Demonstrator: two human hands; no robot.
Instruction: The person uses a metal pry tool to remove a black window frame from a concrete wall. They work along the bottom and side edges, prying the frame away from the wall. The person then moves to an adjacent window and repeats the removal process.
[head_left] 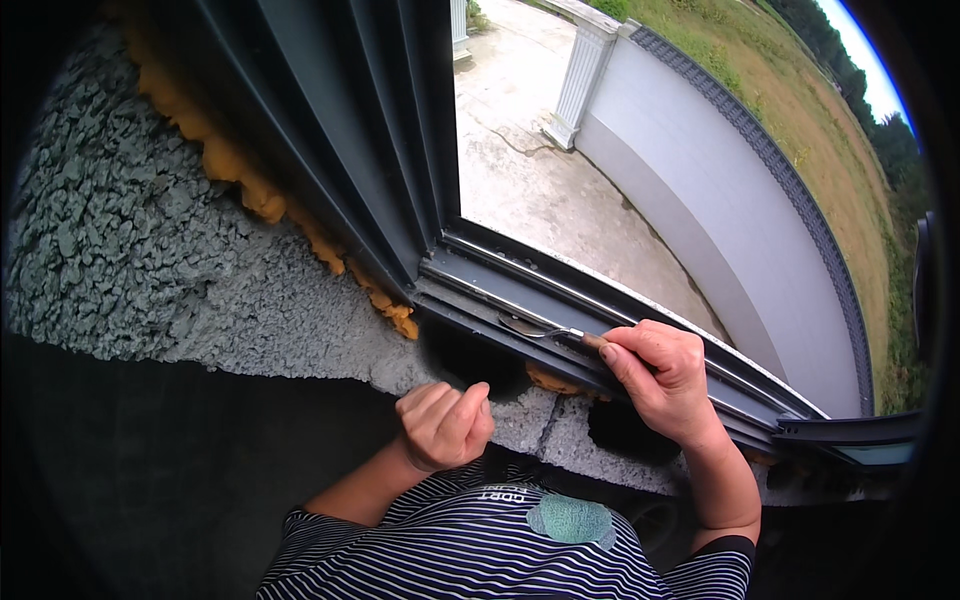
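Note:
My right hand (660,380) is closed round the wooden handle of a small spoon-shaped trowel (545,330). The trowel's thin metal blade points left and lies along the dark sill track (470,292) of a window frame, near its corner. In front of the sill my left hand (445,425) makes a loose fist over the rough wall edge, apart from the frame. The inside of that fist is hidden, so I cannot see whether anything is in it.
Rough grey masonry (170,230) lies to the left, with orange expanding foam (240,175) along the frame's upright. Dark hollows (465,352) gape under the sill. Outside are a concrete yard (540,190), a pale curved wall (720,210) and grass. An opened sash (860,440) stands at right.

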